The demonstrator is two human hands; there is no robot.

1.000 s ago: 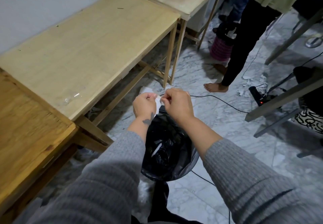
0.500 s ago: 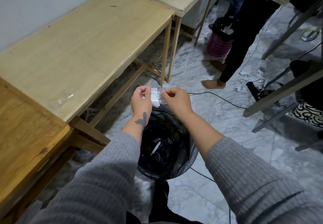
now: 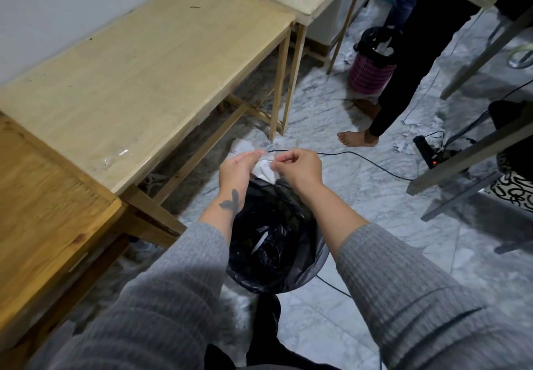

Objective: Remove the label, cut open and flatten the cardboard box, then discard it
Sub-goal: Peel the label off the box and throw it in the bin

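A black-lined bin, a pink basket, a power strip and paper scraps sit on the marble floor beside wooden tables.

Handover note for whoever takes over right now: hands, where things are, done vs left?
Left hand and right hand: both pinch a crumpled white label scrap over the far rim of the black-lined bin.
Done: label appears to be off; one white piece already lies in the bin.
Left: drop the scrap. The box to cut and flatten is not clearly in view; locate it first.
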